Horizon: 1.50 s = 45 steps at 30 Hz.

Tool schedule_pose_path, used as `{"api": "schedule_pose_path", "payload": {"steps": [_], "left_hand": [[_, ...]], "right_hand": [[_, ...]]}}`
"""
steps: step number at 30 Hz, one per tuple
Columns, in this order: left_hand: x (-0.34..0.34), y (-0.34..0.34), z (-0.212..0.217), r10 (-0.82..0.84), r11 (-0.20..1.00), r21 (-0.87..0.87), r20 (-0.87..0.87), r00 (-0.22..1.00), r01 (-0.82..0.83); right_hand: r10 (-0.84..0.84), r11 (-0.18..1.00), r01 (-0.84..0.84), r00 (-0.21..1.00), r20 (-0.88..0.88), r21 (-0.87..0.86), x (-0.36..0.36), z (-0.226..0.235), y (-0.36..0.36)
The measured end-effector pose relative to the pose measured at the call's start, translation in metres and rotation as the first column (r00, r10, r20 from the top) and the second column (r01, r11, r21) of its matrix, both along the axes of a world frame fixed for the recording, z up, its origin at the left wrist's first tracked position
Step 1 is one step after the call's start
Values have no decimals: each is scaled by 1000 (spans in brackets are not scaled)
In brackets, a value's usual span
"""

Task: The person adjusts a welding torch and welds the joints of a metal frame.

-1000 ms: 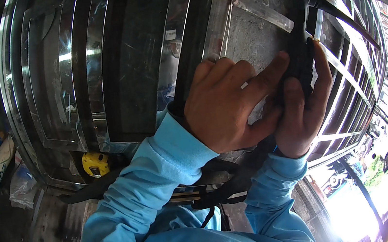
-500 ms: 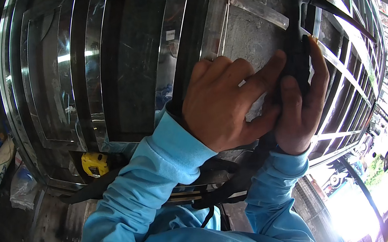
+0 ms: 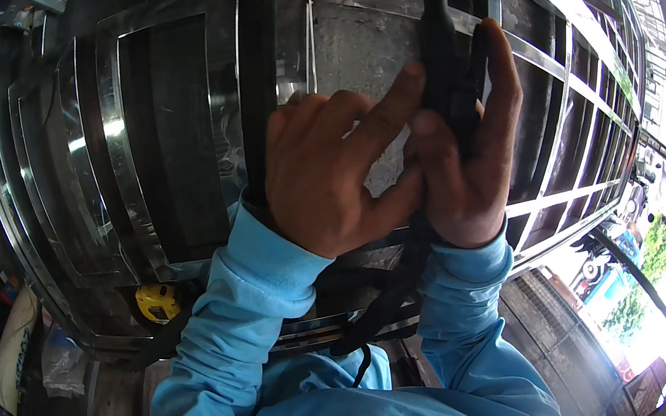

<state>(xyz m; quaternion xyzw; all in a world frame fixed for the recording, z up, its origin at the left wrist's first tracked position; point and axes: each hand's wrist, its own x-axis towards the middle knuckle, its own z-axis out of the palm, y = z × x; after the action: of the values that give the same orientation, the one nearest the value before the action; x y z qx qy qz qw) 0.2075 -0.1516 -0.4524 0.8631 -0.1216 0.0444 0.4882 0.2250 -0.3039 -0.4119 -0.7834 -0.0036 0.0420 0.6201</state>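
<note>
My right hand (image 3: 470, 165), in a light blue sleeve, grips a dark elongated object (image 3: 444, 50). Its thumb lies on the near side and a long finger stretches up the right side; the object's exact kind cannot be made out. My left hand (image 3: 329, 175) is beside it, back of the hand up and fingers curled. Its index finger points at the dark object and its thumb reaches across to my right hand; what it pinches, if anything, is hidden. Both hands are above a shiny metal frame (image 3: 224, 54) with rectangular openings.
A yellow tape measure (image 3: 158, 304) lies by the frame's near left edge. Metal bars (image 3: 560, 77) form a grid at right. Far left are a white rounded object (image 3: 15, 351) and a clear plastic bag (image 3: 63, 361). Dark straps (image 3: 383, 302) hang below my hands.
Both hands and the dark object have shifted left in the picture, and the frame and tape measure have shifted left too. The grip looks much the same.
</note>
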Motion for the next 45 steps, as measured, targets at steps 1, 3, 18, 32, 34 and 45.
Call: {"api": "schedule_pose_path", "payload": {"steps": [1, 3, 18, 32, 34, 45], "left_hand": [[0, 2, 1, -7, 1000, 5, -1, 1000, 7], [0, 6, 3, -5, 999, 41, -8, 1000, 5], [4, 4, -3, -30, 998, -49, 52, 998, 33], [-1, 11, 4, -11, 998, 61, 44, 999, 9], [-1, 11, 3, -3, 998, 59, 54, 999, 0], [-3, 9, 1, -23, 997, 79, -1, 1000, 23]], "right_hand": [[17, 1000, -16, 998, 63, -25, 1, -3, 1], [31, 999, -25, 992, 124, -44, 2, -9, 2], [65, 996, -75, 982, 179, 53, -1, -6, 5], [18, 999, -17, 999, 38, -33, -1, 2, 9], [9, 1000, -10, 999, -47, -26, 0, 6, 6], [81, 996, -77, 991, -108, 35, 5, -8, -2]]}}
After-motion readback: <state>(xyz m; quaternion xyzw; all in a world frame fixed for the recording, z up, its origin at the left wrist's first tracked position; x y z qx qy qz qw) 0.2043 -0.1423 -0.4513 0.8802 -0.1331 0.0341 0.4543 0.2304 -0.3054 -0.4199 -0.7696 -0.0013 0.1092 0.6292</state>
